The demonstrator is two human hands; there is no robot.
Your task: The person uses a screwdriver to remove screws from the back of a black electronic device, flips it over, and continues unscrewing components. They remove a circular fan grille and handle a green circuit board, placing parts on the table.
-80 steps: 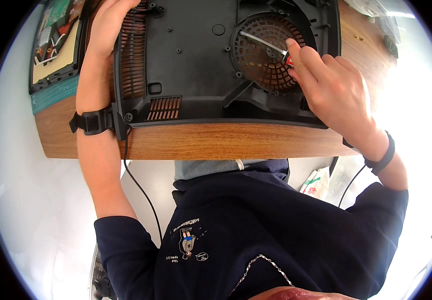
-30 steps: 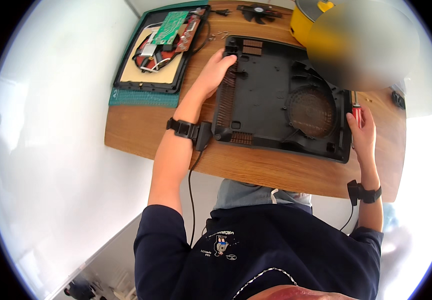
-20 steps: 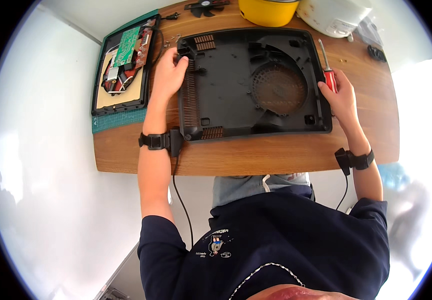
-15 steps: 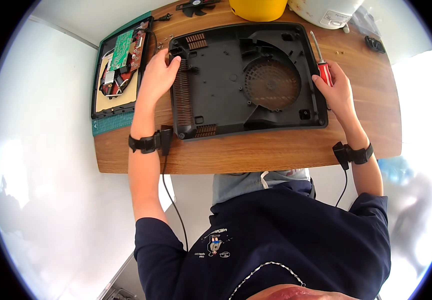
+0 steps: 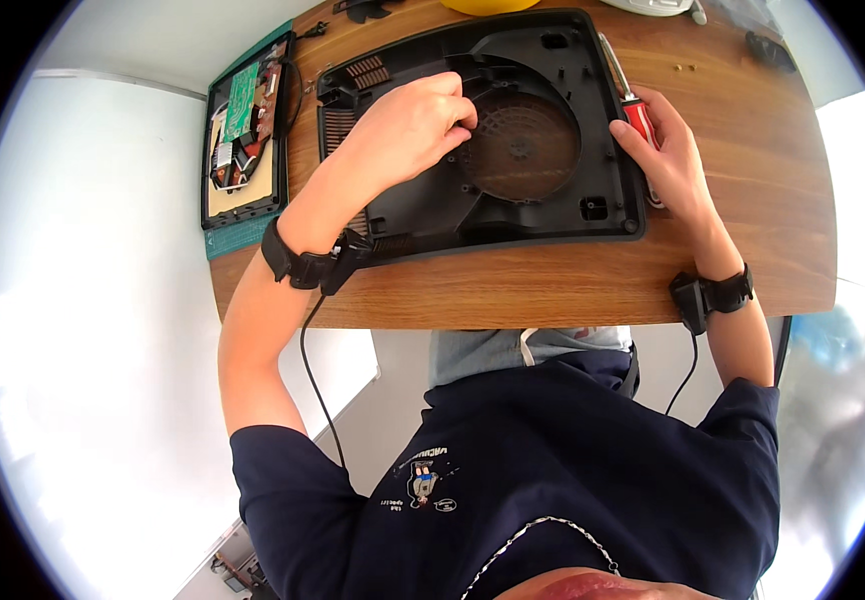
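A black plastic housing with vent slots and a round fan grille lies on the wooden table in front of me, its inner side facing up. Over its left half hovers my left hand, fingers curled and pressed together near the grille's left edge. Whether something small is in that pinch is hidden. At the housing's right edge, my right hand is closed around a screwdriver with a red handle. Its metal shaft points away from me along the housing's side.
To the left, an opened black casing with a green circuit board and wires sits on a green cutting mat. A black fan, a yellow container and a white appliance stand at the back. Small screws lie far right.
My left hand has left the housing's left edge and moved right, over its inside, with fingers now curled. The housing is slightly turned. My right hand keeps the screwdriver.
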